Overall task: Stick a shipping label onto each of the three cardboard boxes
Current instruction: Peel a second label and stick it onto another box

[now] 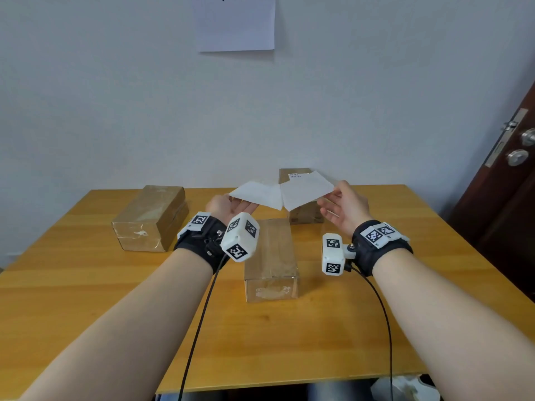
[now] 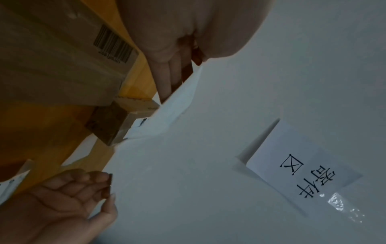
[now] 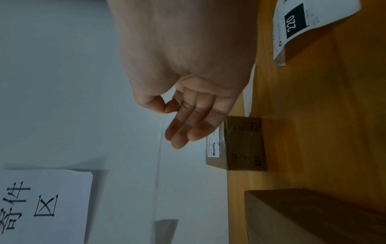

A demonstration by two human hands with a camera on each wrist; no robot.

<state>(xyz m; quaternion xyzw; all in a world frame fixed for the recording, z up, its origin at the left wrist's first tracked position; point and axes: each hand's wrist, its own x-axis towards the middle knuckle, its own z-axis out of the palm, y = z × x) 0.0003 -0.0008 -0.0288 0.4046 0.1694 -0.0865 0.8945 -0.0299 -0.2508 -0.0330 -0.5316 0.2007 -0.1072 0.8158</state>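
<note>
Above the table my two hands hold up two white sheets that meet at the middle. My left hand (image 1: 228, 205), palm up, pinches the plain sheet (image 1: 257, 195) at its left edge (image 2: 175, 107). My right hand (image 1: 343, 205) pinches the shipping label (image 1: 307, 188) between thumb and forefinger, the other fingers straight. The label's printed face (image 3: 303, 24) points down. Three cardboard boxes lie on the table: the left box (image 1: 150, 218), the middle box (image 1: 272, 250) under my hands, and the far box (image 1: 305, 214), which carries a stuck label (image 1: 294, 176) on top.
The wooden table (image 1: 86, 299) stands against a white wall with a paper sign (image 1: 236, 24). A dark door (image 1: 506, 198) is at the right. Black cables hang from both wrist cameras over the table's near edge.
</note>
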